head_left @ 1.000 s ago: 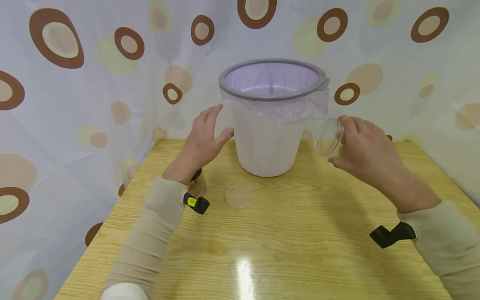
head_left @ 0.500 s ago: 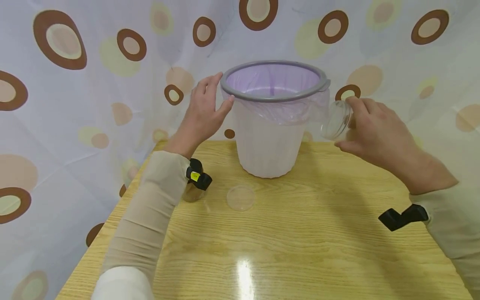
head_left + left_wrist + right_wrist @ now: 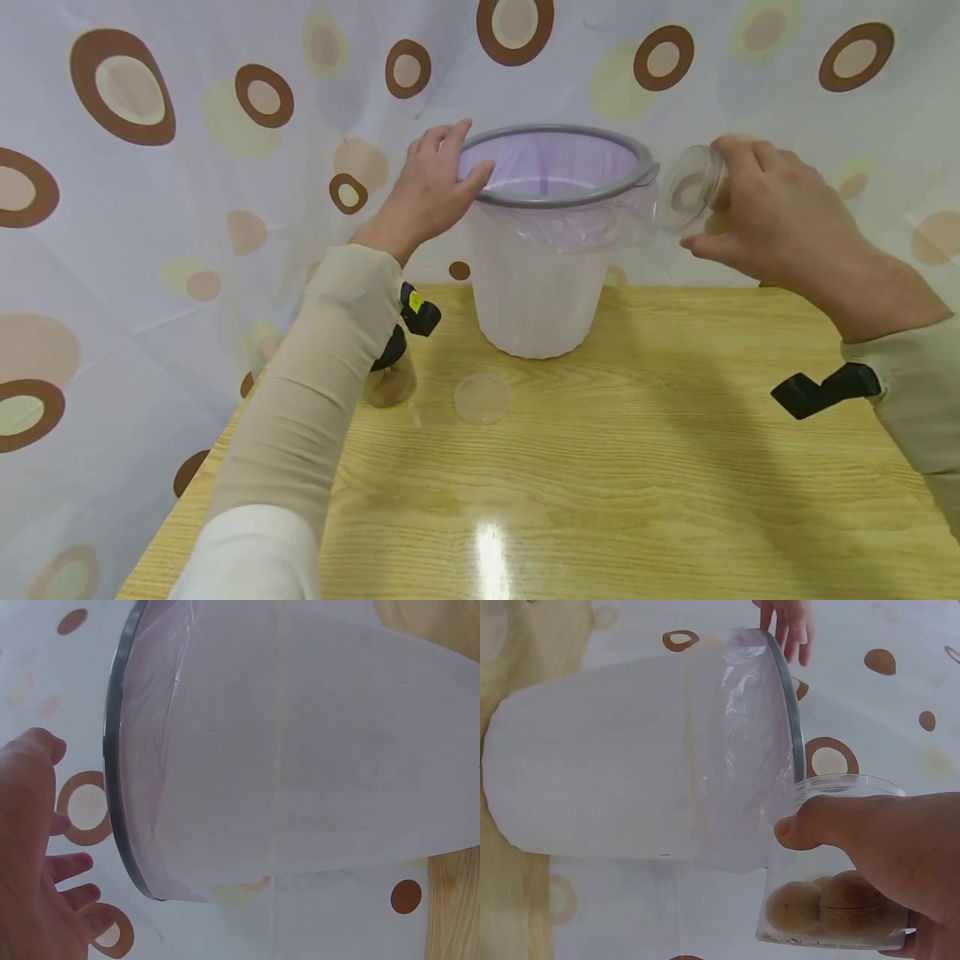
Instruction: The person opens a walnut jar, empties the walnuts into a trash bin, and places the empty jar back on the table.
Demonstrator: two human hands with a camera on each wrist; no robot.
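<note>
My right hand [image 3: 787,208] grips a clear plastic jar [image 3: 780,900], tilted with its mouth toward the bin's right side. Several round brown nuts [image 3: 847,904], which look like walnuts, lie inside it. A white trash bin [image 3: 536,292] stands upright with a grey rim ring [image 3: 555,202] over a thin purple bag [image 3: 570,229]. Over the left of that rim is my left hand [image 3: 431,187], fingers loosely extended and holding nothing. In the left wrist view, its fingertips [image 3: 71,866] appear apart from the ring.
A clear round lid [image 3: 483,398] lies flat on the wooden table [image 3: 600,483]. Partly behind my left sleeve stands a jar with a black lid [image 3: 392,350]. A patterned cloth [image 3: 187,250] hangs behind the table and at its sides.
Both hands have risen from beside the bin to about rim height. My left hand has moved right over the rim; my right hand has lifted the jar up and slightly right.
</note>
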